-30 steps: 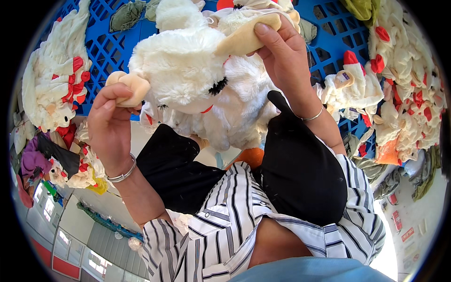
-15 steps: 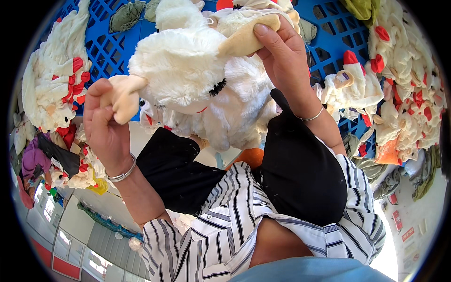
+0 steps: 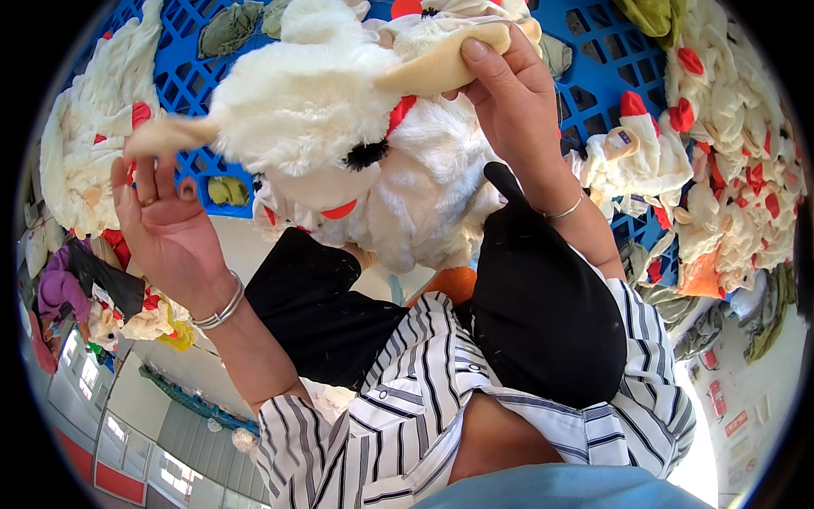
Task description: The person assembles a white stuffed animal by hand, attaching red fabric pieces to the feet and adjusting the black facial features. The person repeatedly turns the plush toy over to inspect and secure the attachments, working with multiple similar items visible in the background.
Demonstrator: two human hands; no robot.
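Observation:
A white plush lamb toy (image 3: pixel 292 106) fills the upper middle, its head tilted, with a black-lashed eye, a pale muzzle and a red mouth showing. Between thumb and fingers, my right hand (image 3: pixel 519 114) pinches the beige-lined right-side ear (image 3: pixel 424 69) and stretches it outward. The opposite ear (image 3: pixel 174 134) sticks out sideways, smeared by motion, just above the fingertips of my left hand (image 3: pixel 176 242). That palm faces up with its fingers apart; whether the fingertips still touch the ear cannot be made out.
Blue lattice crates (image 3: pixel 604 55) stand behind the toy. White plush skins with red parts are heaped at left (image 3: pixel 80 136) and right (image 3: pixel 738 170). Grey-green cloth pieces (image 3: pixel 229 30) lie on the crate. A person in purple (image 3: pixel 64 293) is at the far left.
My left hand has let go of its ear and opened, moving left and slightly down. That ear has swung up and outward. The toy's head has turned and shifted left; the right hand keeps its pinch.

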